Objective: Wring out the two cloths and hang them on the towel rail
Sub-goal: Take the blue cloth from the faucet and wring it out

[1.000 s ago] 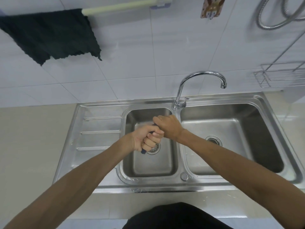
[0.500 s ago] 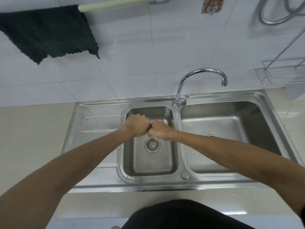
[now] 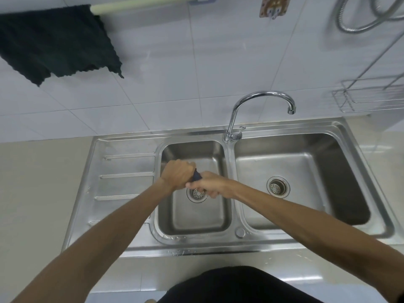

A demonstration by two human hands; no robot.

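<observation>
My left hand (image 3: pixel 176 174) and my right hand (image 3: pixel 212 186) are both clenched on a twisted dark blue cloth (image 3: pixel 196 176), held over the left basin of the steel sink (image 3: pixel 194 231). Only a short bit of the blue cloth shows between my fists. A dark green cloth (image 3: pixel 54 43) hangs over the pale towel rail (image 3: pixel 140 4) on the tiled wall at the upper left.
A curved chrome tap (image 3: pixel 260 99) rises between the two basins, its spout over the right basin (image 3: pixel 306 149). A ribbed draining board (image 3: pixel 126 171) lies left of the basins. A wire rack (image 3: pixel 369 97) and a shower hose (image 3: pixel 363 22) hang at the right.
My fists have twisted against each other on the blue cloth: the left one has turned knuckles up and moved left of the right one. The view has shifted slightly.
</observation>
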